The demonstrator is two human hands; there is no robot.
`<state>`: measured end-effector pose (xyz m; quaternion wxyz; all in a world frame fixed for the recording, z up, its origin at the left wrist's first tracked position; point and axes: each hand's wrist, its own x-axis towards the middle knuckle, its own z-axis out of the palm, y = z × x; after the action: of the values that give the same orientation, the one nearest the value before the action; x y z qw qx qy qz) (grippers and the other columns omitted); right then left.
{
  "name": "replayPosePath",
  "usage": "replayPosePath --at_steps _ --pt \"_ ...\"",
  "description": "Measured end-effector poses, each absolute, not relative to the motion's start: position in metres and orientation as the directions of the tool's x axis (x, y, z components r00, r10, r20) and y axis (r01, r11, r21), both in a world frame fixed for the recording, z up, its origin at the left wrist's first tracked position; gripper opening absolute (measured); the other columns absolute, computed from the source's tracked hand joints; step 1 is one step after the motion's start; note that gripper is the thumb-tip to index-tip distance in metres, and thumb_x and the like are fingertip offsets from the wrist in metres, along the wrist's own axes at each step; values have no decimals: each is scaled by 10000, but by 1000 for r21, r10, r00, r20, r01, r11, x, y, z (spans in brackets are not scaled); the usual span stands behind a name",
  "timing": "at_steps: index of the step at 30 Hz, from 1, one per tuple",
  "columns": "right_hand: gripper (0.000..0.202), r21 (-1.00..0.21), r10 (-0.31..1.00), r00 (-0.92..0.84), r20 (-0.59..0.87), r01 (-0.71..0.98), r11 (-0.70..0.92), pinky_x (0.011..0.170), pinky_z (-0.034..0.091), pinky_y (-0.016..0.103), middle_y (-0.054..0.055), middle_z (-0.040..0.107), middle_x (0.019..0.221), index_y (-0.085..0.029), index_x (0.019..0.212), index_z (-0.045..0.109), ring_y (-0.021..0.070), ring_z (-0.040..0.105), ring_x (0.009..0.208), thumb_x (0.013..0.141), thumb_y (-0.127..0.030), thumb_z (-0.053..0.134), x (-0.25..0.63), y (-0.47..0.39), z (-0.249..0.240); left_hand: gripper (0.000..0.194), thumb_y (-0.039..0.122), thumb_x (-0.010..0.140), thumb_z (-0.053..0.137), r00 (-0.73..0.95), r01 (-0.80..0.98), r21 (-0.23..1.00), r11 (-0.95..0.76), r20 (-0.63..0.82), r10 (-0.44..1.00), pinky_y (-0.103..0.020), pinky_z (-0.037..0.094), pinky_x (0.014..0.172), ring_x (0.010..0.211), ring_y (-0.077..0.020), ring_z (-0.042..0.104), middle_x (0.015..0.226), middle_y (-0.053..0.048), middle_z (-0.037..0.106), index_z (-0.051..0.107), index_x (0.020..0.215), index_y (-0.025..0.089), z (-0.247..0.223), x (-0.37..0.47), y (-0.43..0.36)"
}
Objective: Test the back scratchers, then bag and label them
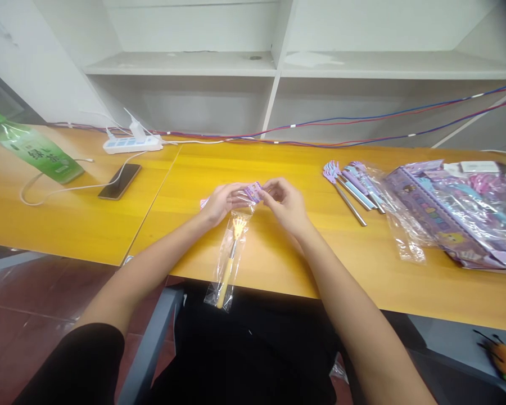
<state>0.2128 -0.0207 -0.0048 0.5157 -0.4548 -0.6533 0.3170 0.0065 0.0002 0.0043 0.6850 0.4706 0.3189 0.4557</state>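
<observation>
A yellow hand-shaped back scratcher (226,275) with a metal rod lies inside a clear plastic bag (239,256), reaching over the table's front edge. At the bag's top is a small purple card (253,192). My left hand (224,203) holds the card's left side, its fingers close together. My right hand (287,206) pinches the right side between thumb and fingers. A small pink piece (203,203) shows beside my left hand, partly hidden by it.
Several unwrapped back scratchers (354,185) lie to the right, beside empty clear wrappers (410,239) and a purple display box (436,216) of bagged ones. At left are a green tea bottle (42,149), a phone (120,181) and a power strip (132,144). Cables (341,120) run along the back.
</observation>
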Motion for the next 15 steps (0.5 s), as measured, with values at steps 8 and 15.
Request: replayPosePath --at_steps 8,15 --pt "185 -802 884 -110 455 380 460 703 511 334 36 688 950 -236 1007 703 153 608 726 963 -416 707 213 -24 -1 391 466 847 696 396 -318 934 163 -25 918 -474 608 1010 1069 -302 793 1100 -142 841 828 1059 165 1 6 1" --pt "154 -737 856 -171 488 445 509 728 518 355 46 667 943 -248 1021 778 171 602 738 984 -357 676 213 -26 1 433 502 875 670 455 -295 944 147 4 891 -460 608 1005 1061 -282 785 1124 -135 839 831 1103 171 1 5 0"
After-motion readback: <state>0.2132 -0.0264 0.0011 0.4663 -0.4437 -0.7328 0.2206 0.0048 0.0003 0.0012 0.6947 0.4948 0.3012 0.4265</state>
